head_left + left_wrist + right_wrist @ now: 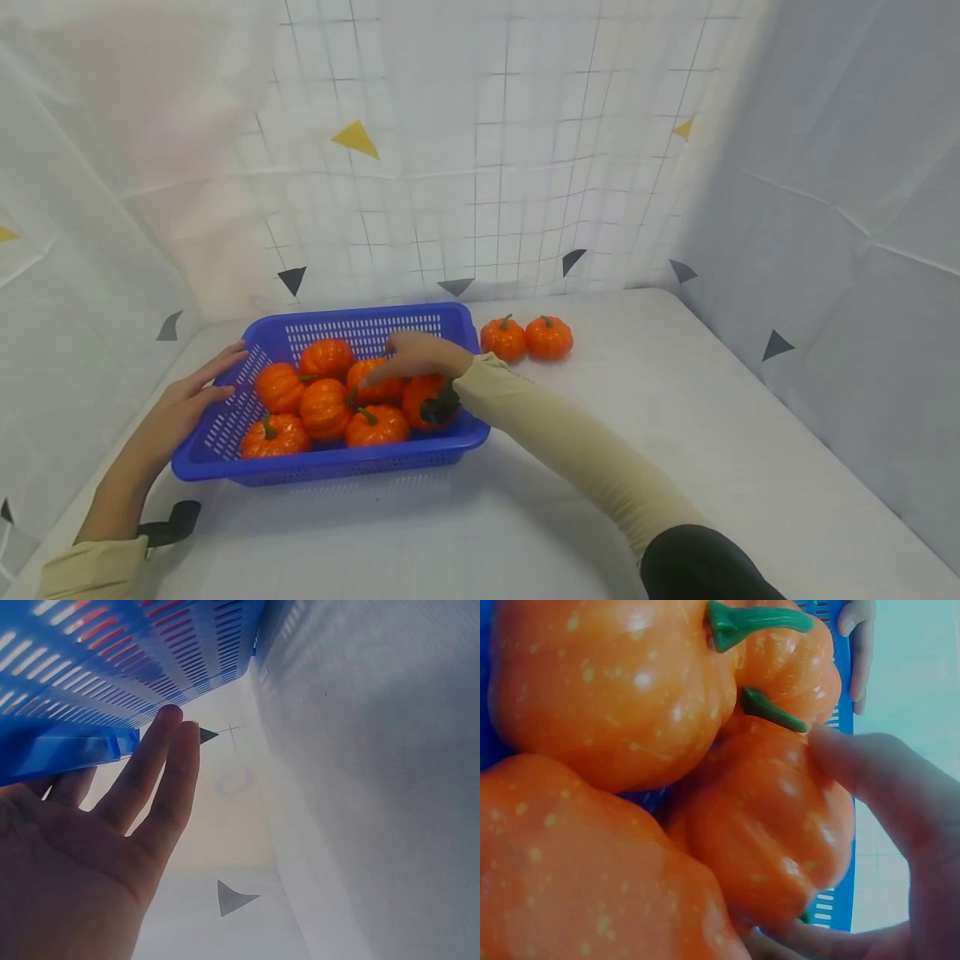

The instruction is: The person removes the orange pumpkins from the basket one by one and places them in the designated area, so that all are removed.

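Head view, with wrist views: two hands, one basket, nine pumpkins.

Right hand (416, 357): one; thumb and fingers on opposite sides of one orange pumpkin (761, 817), gripping it within the basket.

Left hand (183, 408): one; fingers extended and spread, touching the rim and outer wall at the basket's left end.

Basket (337, 460): one; blue, slotted, between the left hand and the right forearm. Its far rim lies just beyond the right hand, its near rim on the person's side of it, its right end below that wrist.

Room: leftward of the left hand, a narrow strip of table, then white sheeting (67, 333). Beyond the right hand, past the far rim, the gridded back sheet (540, 167) stands near. Rightward of the right hand, past two pumpkins, the white table (675, 408) runs wide to its right edge beside grey sheeting (847, 250). Nearer the person than both hands, more tabletop.

Count, pumpkins: seven visible in the basket, comprising the gripped one, one under the right wrist, one nearer the person, four to that hand's left. Two loose pumpkins (549, 337) side by side on the table, right of the right hand, just outside the basket.

Count, sleeves: two, beige (555, 425).
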`<act>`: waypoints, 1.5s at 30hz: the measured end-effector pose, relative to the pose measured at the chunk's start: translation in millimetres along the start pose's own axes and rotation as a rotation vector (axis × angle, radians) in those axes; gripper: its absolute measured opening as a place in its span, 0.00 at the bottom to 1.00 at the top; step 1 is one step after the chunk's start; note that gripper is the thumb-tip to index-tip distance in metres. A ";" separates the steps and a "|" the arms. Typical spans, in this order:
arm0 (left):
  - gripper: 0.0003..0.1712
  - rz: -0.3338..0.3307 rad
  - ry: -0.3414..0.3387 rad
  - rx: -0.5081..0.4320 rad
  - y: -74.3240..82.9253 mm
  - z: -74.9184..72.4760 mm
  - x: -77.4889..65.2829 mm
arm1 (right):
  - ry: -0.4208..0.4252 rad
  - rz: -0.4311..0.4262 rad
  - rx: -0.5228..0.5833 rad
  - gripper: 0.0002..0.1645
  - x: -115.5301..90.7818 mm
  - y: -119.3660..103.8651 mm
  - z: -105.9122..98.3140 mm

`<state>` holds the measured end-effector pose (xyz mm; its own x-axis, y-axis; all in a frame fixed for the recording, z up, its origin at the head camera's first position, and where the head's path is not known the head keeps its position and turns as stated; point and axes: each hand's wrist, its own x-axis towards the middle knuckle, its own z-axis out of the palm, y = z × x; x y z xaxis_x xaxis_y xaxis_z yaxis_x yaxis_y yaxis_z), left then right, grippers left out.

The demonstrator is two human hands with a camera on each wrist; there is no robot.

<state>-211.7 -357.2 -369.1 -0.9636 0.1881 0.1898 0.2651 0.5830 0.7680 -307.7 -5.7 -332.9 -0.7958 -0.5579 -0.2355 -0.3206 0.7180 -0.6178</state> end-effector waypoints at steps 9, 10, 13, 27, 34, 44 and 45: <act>0.32 0.013 0.008 -0.011 0.5 0.0 -0.4 | 0.089 0.005 0.059 0.42 -0.1 -1.5 -1.4; 0.32 0.014 0.008 -0.010 0.2 -0.1 -0.4 | 0.092 -0.001 0.059 0.42 0.0 -1.6 -1.4; 0.32 0.011 0.007 -0.008 0.0 0.0 -0.3 | 0.095 -0.012 0.066 0.42 -0.4 -2.1 -1.5; 0.33 -0.003 -0.001 0.014 0.6 -1.9 2.3 | 0.138 -0.094 0.060 0.40 -4.1 0.0 -4.3; 0.33 -0.010 -0.002 0.002 1.4 -2.8 3.1 | 0.200 -0.165 0.085 0.38 -7.3 4.9 -7.5; 0.32 -0.007 0.004 0.005 -2.3 0.1 0.6 | 0.276 -0.166 0.123 0.40 -20.4 2.6 -9.1; 0.32 -0.005 0.004 0.002 -2.8 0.3 1.0 | 0.284 -0.166 0.123 0.40 -21.6 2.7 -9.3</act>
<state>-213.5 -358.4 -371.2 -0.9651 0.1820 0.1885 0.2604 0.5855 0.7677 -296.1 12.1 -322.5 -0.8548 -0.5123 0.0826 -0.4066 0.5623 -0.7200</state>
